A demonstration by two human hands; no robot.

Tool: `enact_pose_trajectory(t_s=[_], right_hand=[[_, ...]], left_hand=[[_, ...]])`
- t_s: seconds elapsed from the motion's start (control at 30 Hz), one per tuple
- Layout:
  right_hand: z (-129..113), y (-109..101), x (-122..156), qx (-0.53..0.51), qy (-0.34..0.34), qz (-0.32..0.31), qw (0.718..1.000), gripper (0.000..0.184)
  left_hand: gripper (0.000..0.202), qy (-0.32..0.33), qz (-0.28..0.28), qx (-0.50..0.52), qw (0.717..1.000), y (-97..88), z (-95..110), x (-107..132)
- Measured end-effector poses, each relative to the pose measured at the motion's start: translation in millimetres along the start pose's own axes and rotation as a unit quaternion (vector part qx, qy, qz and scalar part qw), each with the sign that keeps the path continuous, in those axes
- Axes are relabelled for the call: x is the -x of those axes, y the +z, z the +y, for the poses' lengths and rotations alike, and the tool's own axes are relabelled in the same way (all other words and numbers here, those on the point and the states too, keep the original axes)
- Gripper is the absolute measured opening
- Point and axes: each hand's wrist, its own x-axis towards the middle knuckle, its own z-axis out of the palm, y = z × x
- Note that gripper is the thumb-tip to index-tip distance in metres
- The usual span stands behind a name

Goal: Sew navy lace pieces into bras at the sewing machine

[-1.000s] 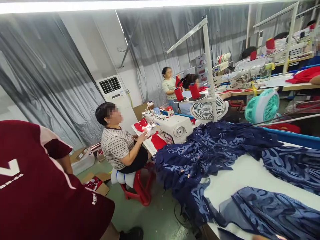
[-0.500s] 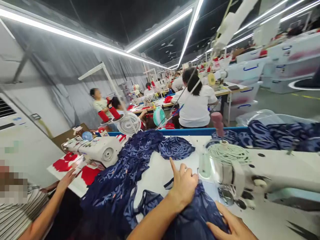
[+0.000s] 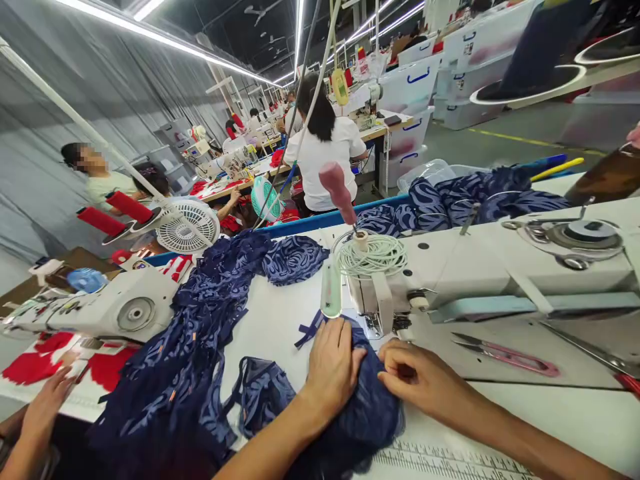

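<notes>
A piece of sheer navy fabric lies bunched below the needle area of the white sewing machine. My left hand rests on its upper part, fingers stretched forward and pressing down, just left of the presser foot. At the fabric's right edge, my right hand is closed in a pinch; its fingertips meet the cloth. A patterned navy cup piece lies to the left of my left forearm. Farther left spreads a long heap of patterned navy garments, with another rounded patterned piece at its far end.
Pink-handled thread snips and scissors lie on the machine bed at right. A pink-handled tool stands by coiled pale cord. A co-worker's hand is at red fabric on the left. Navy bundles lie behind.
The view has swung right and down. My left hand has gone from a pointing finger to fingers laid on the fabric near the presser foot. My right hand has moved up and closed at the fabric edge.
</notes>
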Motion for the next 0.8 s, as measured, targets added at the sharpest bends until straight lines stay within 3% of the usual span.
enact_pose_trajectory(t_s=[0.1, 0.17, 0.27, 0.37, 0.5, 0.57, 0.67, 0.73, 0.8], right_hand=[[8, -1, 5, -0.017, 0.048, -0.068, 0.996, 0.022], [12, -4, 7, 0.015, 0.068, -0.08, 0.994, 0.021], [10, -11, 8, 0.151, 0.041, -0.034, 0.987, 0.031], [4, -13, 7, 0.295, -0.003, 0.001, 0.955, 0.036], [2, -9, 5, 0.329, -0.017, 0.008, 0.944, 0.032], [5, -6, 7, 0.345, -0.067, 0.052, 0.935, 0.02], [11, -2, 10, 0.368, -0.221, 0.152, 0.89, 0.017], [14, -1, 13, 0.35, -0.286, 0.171, 0.875, 0.021], [15, 0, 14, 0.319, -0.304, 0.167, 0.882, 0.022]], left_hand=[[0.062, 0.031, -0.028, 0.036, 0.998, 7.9, -4, 0], [0.068, 0.045, -0.056, 0.057, 0.996, 7.9, -9, -8], [0.06, 0.066, -0.063, 0.082, 0.992, 5.7, -14, -23], [0.051, 0.094, -0.06, 0.094, 0.989, 4.7, -21, -39], [0.05, 0.131, -0.079, 0.085, 0.985, 3.2, -29, -52], [0.049, 0.13, -0.083, 0.082, 0.985, 1.3, -28, -51], [0.042, 0.094, -0.061, 0.095, 0.989, -1.0, -18, -36], [0.037, 0.089, -0.032, 0.114, 0.989, -1.1, -10, -23], [0.035, 0.104, -0.008, 0.129, 0.986, -0.2, -4, -13]])
